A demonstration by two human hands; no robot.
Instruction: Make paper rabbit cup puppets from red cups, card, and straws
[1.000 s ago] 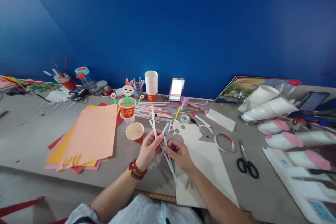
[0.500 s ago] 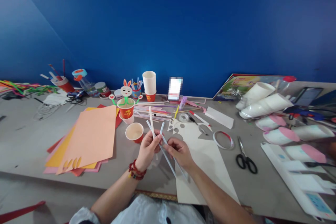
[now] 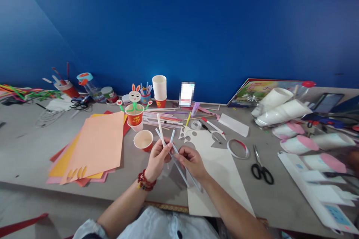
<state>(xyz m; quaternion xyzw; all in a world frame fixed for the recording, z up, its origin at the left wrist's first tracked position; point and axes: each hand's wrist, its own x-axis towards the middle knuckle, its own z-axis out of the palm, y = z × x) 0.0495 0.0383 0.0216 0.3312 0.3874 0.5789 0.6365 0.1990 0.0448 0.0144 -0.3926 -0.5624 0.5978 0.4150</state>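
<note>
My left hand (image 3: 157,157) is closed round several drinking straws, pinching them between thumb and fingers. One white straw (image 3: 159,122) sticks up and leans left, while two pale blue straws (image 3: 181,174) cross it and slant down to the right. Close beside it, my right hand (image 3: 193,161) is closed with thumb and forefinger on one of the blue straws. Just left of the hands stands a paper cup (image 3: 143,141). Behind that cup is a red cup (image 3: 135,119) with a paper rabbit (image 3: 135,97) on green stems. White card (image 3: 221,179) lies under my right forearm.
Coloured paper sheets (image 3: 98,145) are stacked at left. Black scissors (image 3: 261,173) and a tape roll (image 3: 238,149) lie to the right. Loose straws (image 3: 162,119), a cup stack (image 3: 159,89) and a phone (image 3: 187,93) are at the back. Bagged cups (image 3: 283,112) fill the right side.
The white straw's top has tilted slightly to the left. Both hands keep nearly the same place and grip; the view has shifted a little.
</note>
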